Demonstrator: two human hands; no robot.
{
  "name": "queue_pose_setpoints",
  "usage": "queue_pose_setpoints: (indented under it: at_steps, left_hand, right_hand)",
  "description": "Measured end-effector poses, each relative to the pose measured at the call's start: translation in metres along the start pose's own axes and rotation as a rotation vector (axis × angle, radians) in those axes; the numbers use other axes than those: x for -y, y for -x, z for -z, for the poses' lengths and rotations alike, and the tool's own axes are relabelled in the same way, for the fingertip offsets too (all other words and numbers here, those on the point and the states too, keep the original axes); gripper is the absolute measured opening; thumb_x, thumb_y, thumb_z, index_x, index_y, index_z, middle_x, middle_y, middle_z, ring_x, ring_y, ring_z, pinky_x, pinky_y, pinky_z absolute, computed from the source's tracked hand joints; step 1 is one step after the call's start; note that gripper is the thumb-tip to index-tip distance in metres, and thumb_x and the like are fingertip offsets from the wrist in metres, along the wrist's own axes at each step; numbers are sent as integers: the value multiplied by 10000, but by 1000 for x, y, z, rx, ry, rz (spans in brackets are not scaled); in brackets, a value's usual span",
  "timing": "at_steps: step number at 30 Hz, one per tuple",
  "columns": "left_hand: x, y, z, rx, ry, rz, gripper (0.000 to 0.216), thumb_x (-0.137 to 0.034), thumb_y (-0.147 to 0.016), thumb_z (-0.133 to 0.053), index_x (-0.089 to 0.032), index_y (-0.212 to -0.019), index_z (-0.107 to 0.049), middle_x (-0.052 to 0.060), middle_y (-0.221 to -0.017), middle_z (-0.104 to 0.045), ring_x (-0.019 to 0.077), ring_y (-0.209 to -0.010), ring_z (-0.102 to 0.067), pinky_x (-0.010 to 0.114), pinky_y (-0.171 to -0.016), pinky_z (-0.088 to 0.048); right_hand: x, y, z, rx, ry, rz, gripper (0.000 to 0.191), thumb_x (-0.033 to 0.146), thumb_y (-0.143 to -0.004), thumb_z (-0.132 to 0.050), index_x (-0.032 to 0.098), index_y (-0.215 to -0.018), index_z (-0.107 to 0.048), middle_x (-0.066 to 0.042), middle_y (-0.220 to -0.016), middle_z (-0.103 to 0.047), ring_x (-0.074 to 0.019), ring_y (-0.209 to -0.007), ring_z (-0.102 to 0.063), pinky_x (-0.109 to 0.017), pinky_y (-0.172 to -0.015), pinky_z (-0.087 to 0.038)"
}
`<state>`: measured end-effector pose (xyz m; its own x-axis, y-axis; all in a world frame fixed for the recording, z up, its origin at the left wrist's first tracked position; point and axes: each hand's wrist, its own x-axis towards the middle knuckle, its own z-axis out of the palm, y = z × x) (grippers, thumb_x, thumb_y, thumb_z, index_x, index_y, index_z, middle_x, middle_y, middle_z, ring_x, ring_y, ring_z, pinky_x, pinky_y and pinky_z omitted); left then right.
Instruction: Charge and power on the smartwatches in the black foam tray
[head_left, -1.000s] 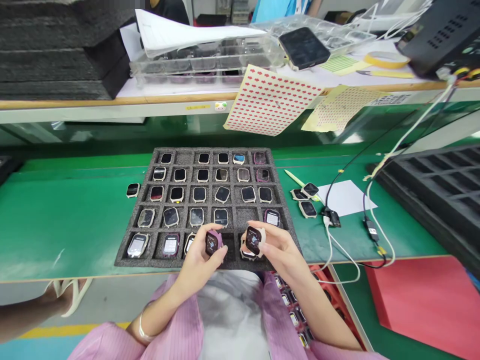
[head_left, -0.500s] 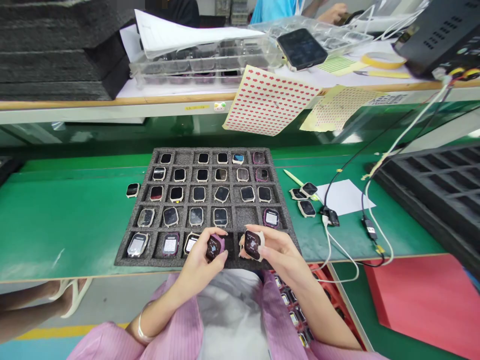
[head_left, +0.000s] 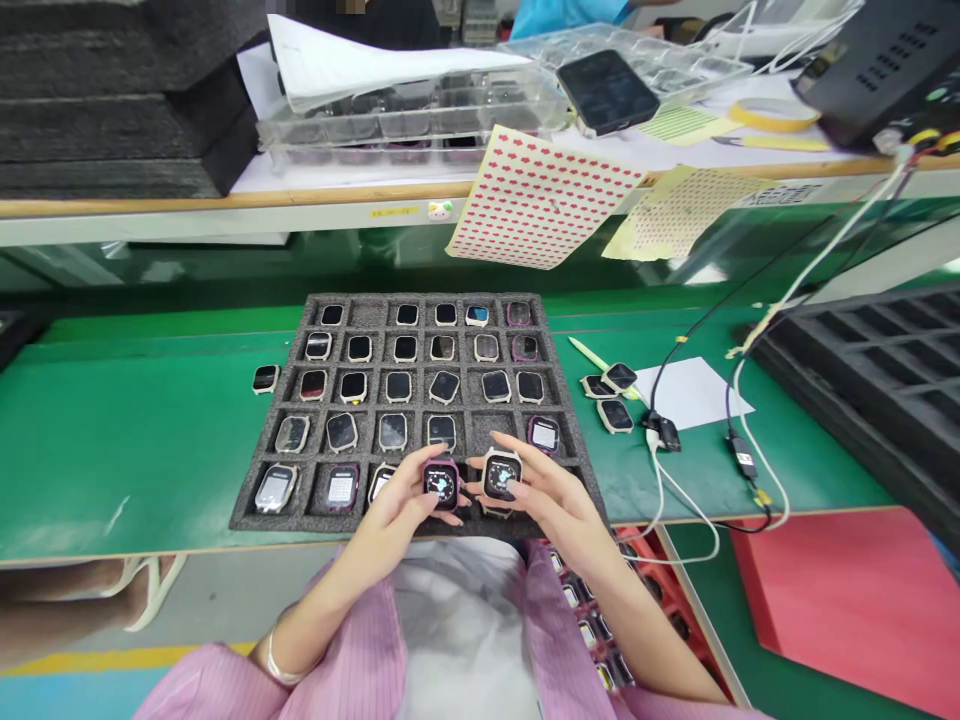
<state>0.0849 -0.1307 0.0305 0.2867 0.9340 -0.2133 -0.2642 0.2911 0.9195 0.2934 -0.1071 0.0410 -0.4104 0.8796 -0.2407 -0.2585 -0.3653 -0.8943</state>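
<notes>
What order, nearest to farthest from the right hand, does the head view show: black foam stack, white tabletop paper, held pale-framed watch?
1. Pale-framed watch, in the right hand.
2. White paper, on the green table, right of the hand.
3. Black foam stack, far upper left.

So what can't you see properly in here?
In the head view:
- Tiny marks on the purple watch: too small to read.
- The back of the pale watch in the right hand: turned away.
- Part of the bottom-row watch by the left hand: that hand covers it.
- The black stack: cut off by the left and top edges.
</notes>
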Motion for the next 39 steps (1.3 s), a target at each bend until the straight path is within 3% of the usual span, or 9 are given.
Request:
queue_pose_setpoints:
  at_steps: [20, 33, 39]
  left_hand:
    - [-1, -1, -3, 17, 10, -18, 386, -241, -882, -515, -226, -1266, -471, 86, -1155, -583, 198, -957, -623, 329, -781, -584]
    - [-3, -5, -7, -48, 59, 23, 325, -267, -841, -621, -183, -1142, -534, 49, -944, -626, 156, -795, -642, 252, -616, -598]
    - [-4, -5, -7, -28, 59, 3, 328, -270, -860, -593, -176, -1164, -515, 67, -976, -643, 165, -817, -656, 262, -636, -598]
  right_hand:
    - [-5, -1, -6, -80, 32, 56, 431, 298, -857, -649, 269, -1272, -536, -90, -1139, -685, -233, -832, -723, -367, -734, -606]
    - [0, 7, -6, -79, 32, 89, 389, 297, -919, -564, 285, -1306, -520, -83, -1176, -670, -245, -929, -704, -357, -758, -610]
    - [0, 8, 3, -86, 23, 71, 415, 346, -936, -527, 289, -1345, -479, -99, -1239, -634, -286, -1008, -673, -442, -829, -580]
